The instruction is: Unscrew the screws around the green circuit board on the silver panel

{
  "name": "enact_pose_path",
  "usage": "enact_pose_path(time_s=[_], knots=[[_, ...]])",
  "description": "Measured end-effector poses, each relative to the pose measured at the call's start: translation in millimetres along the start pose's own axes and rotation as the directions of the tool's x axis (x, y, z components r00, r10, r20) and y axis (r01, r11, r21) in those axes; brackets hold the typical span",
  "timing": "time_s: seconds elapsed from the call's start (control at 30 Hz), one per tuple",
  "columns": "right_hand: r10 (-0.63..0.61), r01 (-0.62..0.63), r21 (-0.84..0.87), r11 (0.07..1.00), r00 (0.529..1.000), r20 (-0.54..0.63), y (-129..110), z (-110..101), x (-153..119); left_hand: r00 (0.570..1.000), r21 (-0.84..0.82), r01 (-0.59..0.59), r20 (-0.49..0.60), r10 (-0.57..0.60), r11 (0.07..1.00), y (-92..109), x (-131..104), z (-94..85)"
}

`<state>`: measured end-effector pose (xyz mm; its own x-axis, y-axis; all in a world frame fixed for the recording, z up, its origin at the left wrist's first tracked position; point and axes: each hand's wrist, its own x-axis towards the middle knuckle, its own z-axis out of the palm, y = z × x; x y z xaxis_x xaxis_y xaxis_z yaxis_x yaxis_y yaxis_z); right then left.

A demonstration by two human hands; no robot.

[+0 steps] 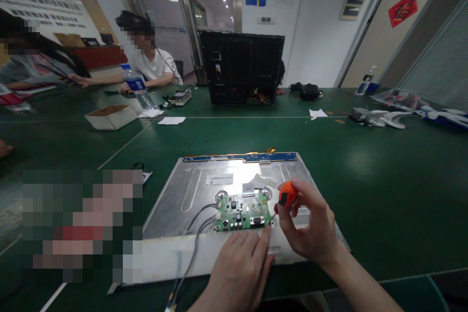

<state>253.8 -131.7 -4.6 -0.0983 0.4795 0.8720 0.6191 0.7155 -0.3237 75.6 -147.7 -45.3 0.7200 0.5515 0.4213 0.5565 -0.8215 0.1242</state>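
A silver display panel (171,195) lies back side up on the table in front of me. A green circuit board (237,212) with a video socket sits on it. My right hand (310,226) grips an orange and black screwdriver (288,194), tilted, its tip down at the board's lower right corner. My left hand (241,263) rests on the panel's white lower strip, holding nothing that I can see. Its index finger stretches to that same corner, beside the tip. Grey cables (197,246) run from the board's left side past my left wrist.
A black monitor housing (243,68) stands at the back of the green table (383,180). Back left are an open cardboard box (111,117) and a water bottle (137,85). White plastic parts (383,118) lie at right. Two people sit across on the left.
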Motion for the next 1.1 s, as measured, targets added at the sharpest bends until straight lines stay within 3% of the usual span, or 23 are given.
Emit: enact_pose_path(time_s=[0.33,0.83,1.1], knots=[[-0.022,0.026,0.095,0.995,0.999,-0.041,1.7,0.9,1.5,1.000,-0.010,0.007,0.022,-0.007,1.000,-1.6,-1.6,2.4],[-0.005,0.003,-0.057,0.998,1.000,-0.021,-2.8,-2.4,4.3,1.000,-0.004,-0.003,0.007,0.003,1.000,-0.3,0.4,-0.1],[0.032,-0.031,0.046,0.998,0.999,-0.015,-1.5,0.0,-4.8,1.000,0.006,0.005,0.013,-0.005,1.000,-0.6,0.8,0.3]])
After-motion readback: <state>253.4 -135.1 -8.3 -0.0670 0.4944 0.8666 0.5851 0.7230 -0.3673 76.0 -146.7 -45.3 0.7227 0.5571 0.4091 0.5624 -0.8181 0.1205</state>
